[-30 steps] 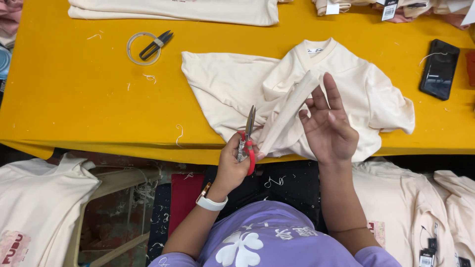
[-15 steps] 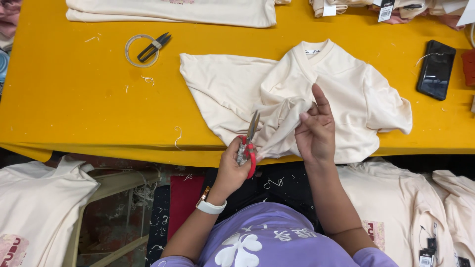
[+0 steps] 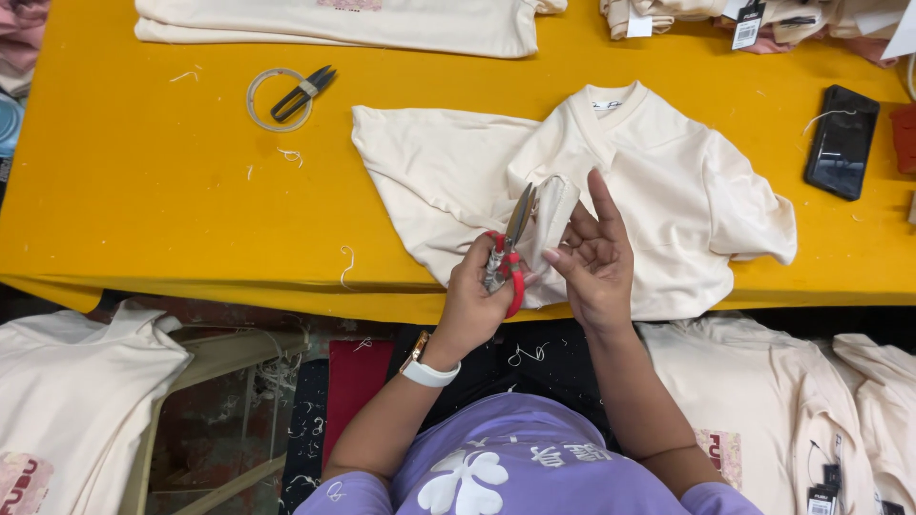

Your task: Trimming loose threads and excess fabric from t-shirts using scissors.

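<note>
Yellow tabletop (image 3: pixel 143 191) is carrying the work, littered with stray thread ends. From the fingers outward: the left hand (image 3: pixel 477 300) is closing around the red-handled thread snips (image 3: pixel 510 243), blades pointing up toward a raised fold of the cream shirt (image 3: pixel 658 191). The right hand (image 3: pixel 596 262) is pinching that fold between thumb and fingers, with the forefinger stretched straight along the cloth. The shirt is lying spread on the table in front of the person, its lower edge hanging over the near rim.

Doing this well likely means keeping the fold taut and letting the blade tips meet only a loose thread, flush to the seam, never the fabric itself.

Counted: two hands, one pair of red-handled snips in hand, one pair of dark snips (image 3: pixel 301 92) lying across one clear tape ring (image 3: pixel 256 107), and one dark phone (image 3: pixel 840 141) at the far right. One cream shirt is being worked; more folded cream garments (image 3: pixel 382 24) are lying along the far edge and below the table, their number unclear.
</note>
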